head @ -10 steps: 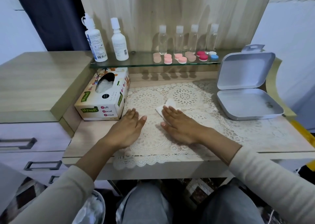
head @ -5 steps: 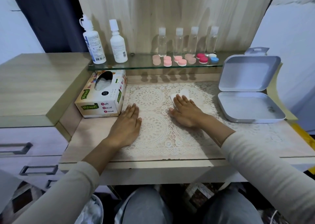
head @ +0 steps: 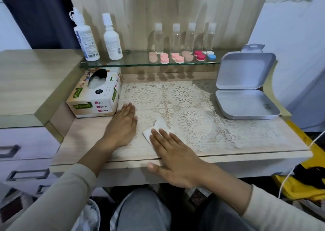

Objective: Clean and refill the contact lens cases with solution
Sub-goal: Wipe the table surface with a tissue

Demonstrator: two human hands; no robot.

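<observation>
Several contact lens cases (head: 181, 56) in pink, beige, red and blue-white lie in a row on the glass shelf (head: 140, 64). Two white solution bottles (head: 112, 39) stand at the shelf's left end, and several small clear bottles (head: 184, 37) line up behind the cases. My right hand (head: 175, 158) lies flat with straight fingers, pressing a white tissue (head: 156, 128) onto the lace mat (head: 184, 107) near the desk's front edge. My left hand (head: 123, 125) rests flat on the mat beside the tissue box, holding nothing.
A tissue box (head: 95, 97) sits at the left of the desk. An open grey hinged tin (head: 246, 93) lies at the right. Drawers (head: 26, 151) are at the left, and a yellow object with a white cord (head: 299, 186) is lower right.
My right hand has slid the tissue from the middle of the mat back toward the front edge, closer to me. My left hand has stayed flat in place.
</observation>
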